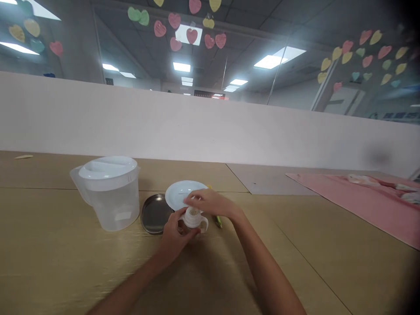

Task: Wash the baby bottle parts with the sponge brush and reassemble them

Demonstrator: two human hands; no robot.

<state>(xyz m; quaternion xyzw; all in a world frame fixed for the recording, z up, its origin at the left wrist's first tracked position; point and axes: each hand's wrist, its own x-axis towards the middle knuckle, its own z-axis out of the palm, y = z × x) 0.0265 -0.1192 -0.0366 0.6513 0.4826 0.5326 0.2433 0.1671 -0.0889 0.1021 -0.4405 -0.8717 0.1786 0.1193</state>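
A small two-handled baby bottle (193,218) with a white collar stands near the middle of the table, its handle showing on the right. My left hand (173,231) is wrapped around its left side, thumb across the front. Just above the bottle's top is my right hand (211,202), fingers bent together and pointing left; whatever they hold, if anything, is hidden. Behind both hands lies a white plate (179,190), partly covered by the right hand. Left of the bottle sits a dark metal dish (156,215), close to the plate's edge.
A translucent lidded pitcher (117,205) stands at the left. Something yellow-green (218,222) lies partly hidden under my right wrist. A pink cloth (361,201) with wrapped items covers the far right of the table. A low white wall (197,131) runs along the back.
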